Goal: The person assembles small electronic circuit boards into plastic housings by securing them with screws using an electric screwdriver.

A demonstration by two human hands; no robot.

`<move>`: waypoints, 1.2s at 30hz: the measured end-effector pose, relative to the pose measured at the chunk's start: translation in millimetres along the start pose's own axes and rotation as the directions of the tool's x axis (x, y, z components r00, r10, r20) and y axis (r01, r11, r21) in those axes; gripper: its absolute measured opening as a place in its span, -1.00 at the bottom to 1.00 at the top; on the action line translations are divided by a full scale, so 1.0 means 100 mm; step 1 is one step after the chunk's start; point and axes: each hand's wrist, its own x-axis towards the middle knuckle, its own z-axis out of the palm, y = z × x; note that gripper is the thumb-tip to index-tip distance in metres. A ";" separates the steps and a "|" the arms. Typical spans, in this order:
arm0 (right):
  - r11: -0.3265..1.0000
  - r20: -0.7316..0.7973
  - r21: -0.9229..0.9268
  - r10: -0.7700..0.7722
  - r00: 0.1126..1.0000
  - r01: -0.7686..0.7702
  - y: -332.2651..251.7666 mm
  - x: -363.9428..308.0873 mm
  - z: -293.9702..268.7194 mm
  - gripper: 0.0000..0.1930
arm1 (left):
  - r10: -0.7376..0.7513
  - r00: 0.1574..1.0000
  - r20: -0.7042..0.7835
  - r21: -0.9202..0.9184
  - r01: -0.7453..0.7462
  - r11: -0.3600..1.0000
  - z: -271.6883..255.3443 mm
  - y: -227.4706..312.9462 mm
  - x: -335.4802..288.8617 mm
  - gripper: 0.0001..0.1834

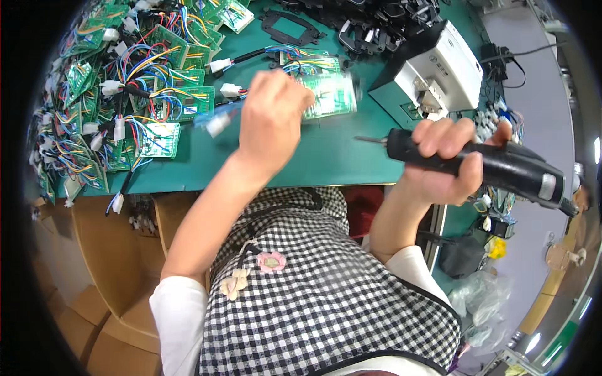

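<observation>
My left hand [271,119] is closed over the green mat and grips a green circuit board [333,97] at its left side. The board is smeared by motion; blurred blue wires with a white connector [218,124] hang left of the hand. In my right hand [444,164] is a black electric screwdriver [514,172], fingers wrapped round its body. Its thin metal bit [370,139] points left, below and apart from the board. Just beyond the screwdriver stands a white and black screw feeder [442,69] with a metal front.
Several wired circuit boards [191,103] are heaped along the left. Black plastic frames [291,28] and more black parts [376,25] lie at the far edge. The green mat [342,166] ends at my checked apron. Cardboard boxes [119,250] stand below left, plastic bags [483,297] below right.
</observation>
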 end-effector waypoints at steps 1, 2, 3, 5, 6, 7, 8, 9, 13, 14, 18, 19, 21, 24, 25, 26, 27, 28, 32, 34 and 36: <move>0.999 -0.034 -0.016 -0.043 0.999 0.042 0.00 0.05 -0.03 -0.35 | 0.037 0.998 -0.055 0.054 -0.034 0.998 -0.02 -0.07 0.10 -0.88; 0.992 -0.040 -0.125 -0.035 0.999 0.030 0.01 0.04 -0.03 -0.35 | 0.038 0.999 0.021 0.123 -0.041 0.992 0.01 -0.19 0.14 -0.87; 0.984 -0.053 -0.176 -0.003 0.999 -0.006 0.05 0.00 -0.06 -0.33 | -0.010 0.992 0.127 0.161 -0.011 0.987 0.09 -0.30 0.15 -0.80; 0.982 -0.130 -0.164 0.072 0.989 -0.093 0.11 -0.11 -0.15 -0.30 | 0.036 0.988 0.153 0.210 -0.068 0.975 0.13 -0.30 0.22 -0.72; 0.947 -0.140 -0.292 0.094 0.986 -0.131 0.14 -0.19 -0.22 -0.36 | 0.050 0.987 0.153 0.221 -0.084 0.972 0.14 -0.35 0.24 -0.72; 0.933 -0.196 -0.324 0.095 0.976 -0.156 0.18 -0.25 -0.25 -0.35 | 0.057 0.976 0.211 0.222 -0.105 0.969 0.14 -0.39 0.26 -0.69; 0.910 -0.212 -0.375 0.098 0.972 -0.174 0.20 -0.29 -0.29 -0.35 | 0.063 0.961 0.268 0.223 -0.125 0.967 0.11 -0.44 0.29 -0.66; 0.883 -0.232 -0.425 0.104 0.967 -0.197 0.20 -0.33 -0.32 -0.36 | 0.071 0.959 0.275 0.231 -0.137 0.963 0.08 -0.48 0.35 -0.66; 0.898 -0.259 -0.391 0.105 0.960 -0.204 0.20 -0.38 -0.38 -0.36 | 0.074 0.924 0.375 0.196 -0.157 0.968 -0.01 -0.53 0.65 -0.64; 0.904 -0.264 -0.377 0.104 0.959 -0.202 0.19 -0.39 -0.41 -0.36 | 0.133 0.929 0.346 0.236 -0.223 0.946 -0.01 -0.45 0.70 -0.65; 0.911 -0.293 -0.355 0.105 0.950 -0.210 0.21 -0.39 -0.46 -0.35 | 0.138 0.931 0.339 0.303 -0.247 0.921 0.55 -0.13 1.02 -0.62; 0.906 -0.286 -0.354 0.131 0.949 -0.232 0.21 -0.37 -0.45 -0.35 | 0.119 0.924 0.363 0.383 -0.265 0.885 0.75 -0.10 1.06 -0.62; 0.897 -0.263 -0.352 0.177 0.948 -0.266 0.20 -0.32 -0.42 -0.35 | 0.014 0.875 0.484 0.575 -0.330 0.749 1.15 -0.28 1.05 -0.68; 0.912 -0.275 -0.312 0.181 0.944 -0.266 0.20 -0.30 -0.43 -0.33 | -0.161 0.819 0.551 0.574 -0.231 0.786 1.06 -0.14 1.39 -0.76; 0.909 -0.287 -0.307 0.194 0.938 -0.282 0.20 -0.32 -0.42 -0.33 | -0.262 0.785 0.561 0.562 -0.129 0.817 0.93 -0.03 1.52 -0.74; 0.909 -0.316 -0.307 0.180 0.931 -0.280 0.23 -0.32 -0.42 -0.32 | -0.223 0.797 0.561 0.522 -0.132 0.843 0.80 -0.02 1.60 -0.74; 0.916 -0.333 -0.296 0.165 0.928 -0.269 0.24 -0.31 -0.44 -0.31 | -0.188 0.816 0.546 0.495 -0.133 0.859 0.64 -0.02 1.62 -0.74; 0.908 -0.352 -0.315 0.159 0.923 -0.276 0.24 -0.31 -0.46 -0.31 | 0.000 0.883 0.470 0.382 -0.203 0.902 0.48 -0.03 1.55 -0.74; 0.899 -0.348 -0.367 0.106 0.932 -0.240 0.21 -0.30 -0.41 -0.30 | 0.273 0.903 0.333 0.126 -0.330 0.936 -0.25 0.12 0.77 -0.74; 0.930 -0.321 -0.318 0.079 0.944 -0.185 0.20 -0.34 -0.36 -0.19 | 0.283 0.845 0.454 0.062 -0.347 0.936 -0.41 0.01 0.25 -0.71; 0.923 -0.269 -0.360 0.038 0.962 -0.137 0.21 -0.39 -0.30 -0.14 | 0.259 0.803 0.537 0.062 -0.344 0.937 -0.51 -0.15 -0.09 -0.69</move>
